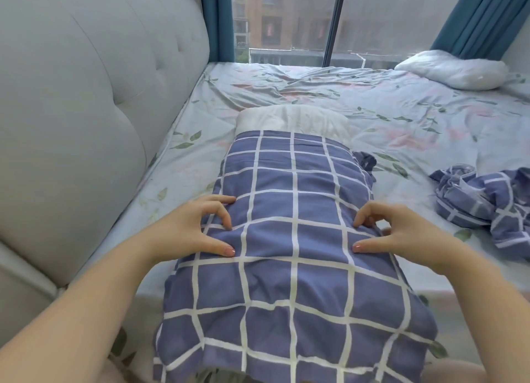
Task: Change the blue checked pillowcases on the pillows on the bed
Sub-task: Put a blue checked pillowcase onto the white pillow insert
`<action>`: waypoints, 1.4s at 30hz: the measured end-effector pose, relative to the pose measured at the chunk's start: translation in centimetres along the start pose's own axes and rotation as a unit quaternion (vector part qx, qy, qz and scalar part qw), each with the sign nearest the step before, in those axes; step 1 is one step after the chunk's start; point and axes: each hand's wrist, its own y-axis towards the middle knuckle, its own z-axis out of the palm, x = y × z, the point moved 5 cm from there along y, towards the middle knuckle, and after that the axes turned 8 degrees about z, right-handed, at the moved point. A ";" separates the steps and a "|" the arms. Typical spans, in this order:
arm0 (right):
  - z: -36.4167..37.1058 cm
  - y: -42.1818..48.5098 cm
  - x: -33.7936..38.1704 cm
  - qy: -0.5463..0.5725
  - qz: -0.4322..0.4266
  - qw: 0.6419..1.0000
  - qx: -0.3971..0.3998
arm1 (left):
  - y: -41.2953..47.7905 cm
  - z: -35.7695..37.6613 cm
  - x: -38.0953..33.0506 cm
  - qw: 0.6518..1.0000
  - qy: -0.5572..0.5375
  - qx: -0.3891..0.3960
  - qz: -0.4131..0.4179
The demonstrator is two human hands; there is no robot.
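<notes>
Blue checked pillowcase [292, 268], white pillow [292, 119] half inside, left hand [195, 228] and right hand [401, 230] pinching it

Head view: above the near edge of the bed [372, 101], facing forward and down
Nearness: close over the pillowcase [286, 239]

Forearms [94, 291] bare; left hand [198, 228] and right hand [401, 230] have thumbnails [229, 250] painted glossy pale pink, trimmed short and rounded.
</notes>
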 end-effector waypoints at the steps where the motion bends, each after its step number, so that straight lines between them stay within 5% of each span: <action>1: 0.2 0.1 -0.1 0.000 -0.003 1.000 0.008 | 0.2 0.2 0.0 1.000 -0.005 0.001 0.003; 12: -0.4 0.0 1.0 0.196 -0.054 0.978 -0.038 | 0.6 -0.8 0.2 0.985 -0.160 -0.040 -0.047; 18: 0.3 1.2 0.9 0.154 -0.035 0.978 -0.138 | 1.3 -0.4 -0.2 0.965 -0.224 -0.122 -0.054; 23: 0.5 1.3 2.6 -0.036 -0.029 0.959 -0.279 | 2.3 -0.1 -1.5 0.968 0.011 -0.249 0.008; 26: 1.1 1.0 4.0 -0.028 -0.037 0.966 -0.255 | 3.1 0.4 -1.5 0.958 0.025 -0.285 0.024; 30: 2.6 0.6 4.7 0.056 -0.017 0.994 -0.091 | 3.5 0.3 -1.3 0.962 -0.048 -0.267 0.010; 34: 1.5 0.9 3.1 0.023 0.031 0.998 -0.047 | 3.0 -0.1 -1.0 0.959 -0.146 -0.243 -0.017; 42: 0.4 1.7 2.3 -0.050 -0.017 0.976 -0.209 | 2.0 0.0 -0.6 0.992 -0.086 -0.080 -0.050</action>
